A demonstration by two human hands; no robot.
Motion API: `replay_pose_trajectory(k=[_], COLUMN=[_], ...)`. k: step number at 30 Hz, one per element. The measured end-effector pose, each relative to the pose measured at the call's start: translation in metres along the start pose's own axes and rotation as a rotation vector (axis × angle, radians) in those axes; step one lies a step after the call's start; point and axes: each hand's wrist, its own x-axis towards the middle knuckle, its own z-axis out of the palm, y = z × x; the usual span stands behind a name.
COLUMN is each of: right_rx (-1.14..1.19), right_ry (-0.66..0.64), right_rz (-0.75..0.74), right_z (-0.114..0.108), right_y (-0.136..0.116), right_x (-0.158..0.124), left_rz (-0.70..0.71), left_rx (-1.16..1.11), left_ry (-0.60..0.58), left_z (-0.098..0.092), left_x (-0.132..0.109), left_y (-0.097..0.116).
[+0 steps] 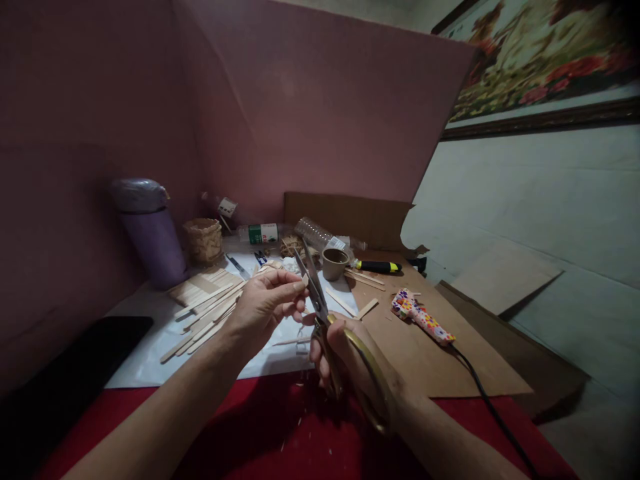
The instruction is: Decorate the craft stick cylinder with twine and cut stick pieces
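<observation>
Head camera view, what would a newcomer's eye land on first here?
The large metal scissors with gold handles, held blades-up in the right hand at centre, beside the left hand pinching a small pale wooden piece. Next, the colourful flower-patterned glue gun lying on brown cardboard to the right, and the pile of flat wooden craft sticks at left.

Dim, warm-tinted view, dark at the left, edges bowed and soft.

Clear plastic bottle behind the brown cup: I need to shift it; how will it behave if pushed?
The clear plastic bottle lies on its side, so it would probably roll. It looks empty and thin-walled, so likely light and easily dented.
</observation>
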Motion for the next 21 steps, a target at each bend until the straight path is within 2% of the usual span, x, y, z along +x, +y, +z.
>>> replay_pose_trajectory(k=[6,13,21], right_rx=[-0.052,-0.068,-0.100], right_ry=[-0.007,-0.022,-0.014], right_rz=[-0.002,0.030,0.014], right_z=[0.0028,0.0030,0.0042], right_y=[-0.0016,-0.0045,-0.0055], right_x=[-0.0030,-0.0042,-0.0074], left_rz=[0.100,0.181,0.167], left_rx=[0.005,0.037,0.061], left_ry=[0.061,0.050,0.066], left_z=[0.0023,0.0063,0.0039], left_x=[-0.0023,-0.0051,-0.0036], left_y=[0.0004,0.0028,0.0081])
